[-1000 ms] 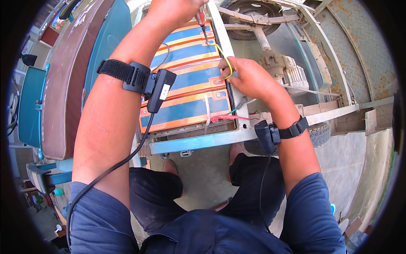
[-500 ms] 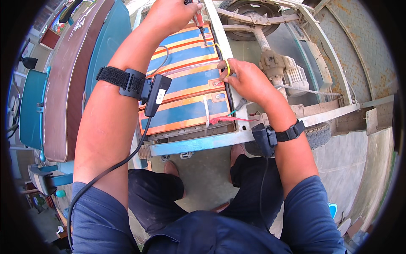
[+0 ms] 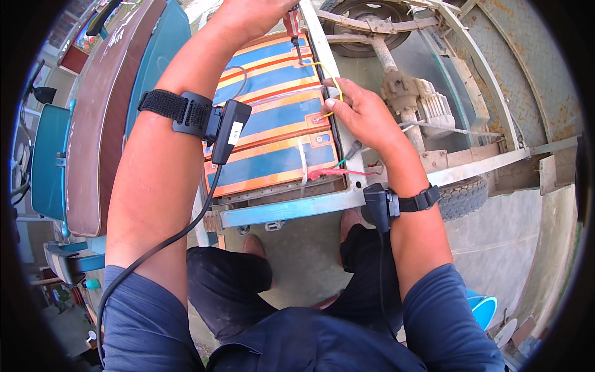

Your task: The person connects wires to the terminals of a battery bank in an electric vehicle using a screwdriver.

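the person's left hand is closed on a red screwdriver at the upper middle of the frame, though the top edge cuts off part of the grip. the right hand is apart from it, a bit right of the upper middle. its thumb and finger are by a yellow wire, but the view does not tell if they pinch it tight.

the screwdriver's tip is at the end of the wire, near the right side of an orange and blue battery. to do this well, the person should keep the tip straight in the screw and push down gently while turning. the right hand should hold the wire flat and still, so its end does not slip around.

the screwdriver's long axis runs almost up and down in the frame, leaning a little, with the handle up top and the tip pointing down. the wire goes right from the tip, then bends down toward the thumb. the battery's long side runs left to right, and its right end sits a little higher.
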### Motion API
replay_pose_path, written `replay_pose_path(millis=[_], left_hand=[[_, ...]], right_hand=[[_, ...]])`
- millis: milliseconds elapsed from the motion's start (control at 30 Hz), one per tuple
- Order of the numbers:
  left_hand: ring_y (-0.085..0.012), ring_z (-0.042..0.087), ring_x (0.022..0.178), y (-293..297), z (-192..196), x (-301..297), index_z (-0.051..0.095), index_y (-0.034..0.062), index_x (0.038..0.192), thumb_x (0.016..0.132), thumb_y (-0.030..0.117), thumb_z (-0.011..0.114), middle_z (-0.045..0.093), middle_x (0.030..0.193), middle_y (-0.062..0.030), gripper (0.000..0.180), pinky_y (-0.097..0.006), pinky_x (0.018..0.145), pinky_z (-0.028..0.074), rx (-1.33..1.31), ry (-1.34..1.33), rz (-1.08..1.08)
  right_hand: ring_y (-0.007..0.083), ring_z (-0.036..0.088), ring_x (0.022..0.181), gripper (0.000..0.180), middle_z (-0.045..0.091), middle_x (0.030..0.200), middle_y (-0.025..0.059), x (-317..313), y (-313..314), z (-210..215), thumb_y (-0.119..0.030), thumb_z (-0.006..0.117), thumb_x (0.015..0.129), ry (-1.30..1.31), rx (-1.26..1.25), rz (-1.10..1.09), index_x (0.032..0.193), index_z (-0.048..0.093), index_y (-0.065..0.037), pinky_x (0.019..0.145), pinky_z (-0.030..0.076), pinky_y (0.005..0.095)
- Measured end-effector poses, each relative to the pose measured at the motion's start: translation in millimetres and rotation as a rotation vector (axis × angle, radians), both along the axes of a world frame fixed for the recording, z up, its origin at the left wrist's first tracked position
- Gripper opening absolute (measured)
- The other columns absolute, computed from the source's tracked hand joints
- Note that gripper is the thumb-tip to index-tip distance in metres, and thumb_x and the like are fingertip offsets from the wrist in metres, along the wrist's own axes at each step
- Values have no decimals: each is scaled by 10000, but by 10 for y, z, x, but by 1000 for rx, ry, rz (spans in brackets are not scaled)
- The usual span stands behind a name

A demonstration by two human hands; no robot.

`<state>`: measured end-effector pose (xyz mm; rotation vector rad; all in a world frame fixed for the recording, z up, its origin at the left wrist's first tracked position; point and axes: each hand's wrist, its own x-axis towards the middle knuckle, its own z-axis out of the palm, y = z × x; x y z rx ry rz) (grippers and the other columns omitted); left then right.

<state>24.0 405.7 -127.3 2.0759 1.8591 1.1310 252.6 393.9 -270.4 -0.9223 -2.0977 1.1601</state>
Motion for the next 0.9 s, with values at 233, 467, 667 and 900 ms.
replay_pose_path(millis=[233,467,667,900], left_hand=[[-203,706,792,70,18,-92,649,-27,1251,877,141,629,736,881,-165,411,-337,745,562,-38,19,45],[-267,715,821,28,-1,-67,657,-28,1239,870,145,618,733,927,-219,409,-365,785,563,46,115,67],[-294,714,828,14,21,-68,657,-27,1241,878,170,623,724,935,-241,414,-381,791,560,32,129,69],[-292,714,825,38,28,-86,659,-32,1235,895,216,653,725,941,-246,421,-380,784,558,17,170,82]], right_hand=[[391,673,941,391,702,1039,204,-64,-78,159,-198,556,969,-206,401,-7,1344,608,-101,804,535,481],[348,685,889,379,710,982,158,-332,-182,241,-205,517,973,-339,412,-82,1327,631,-133,755,549,465],[347,692,891,310,717,1005,152,-309,-129,123,-233,521,971,-221,363,-13,1205,709,-153,769,557,462],[346,699,919,271,718,1031,153,-400,-39,137,-242,542,946,-478,429,15,1092,748,-142,791,564,470]])
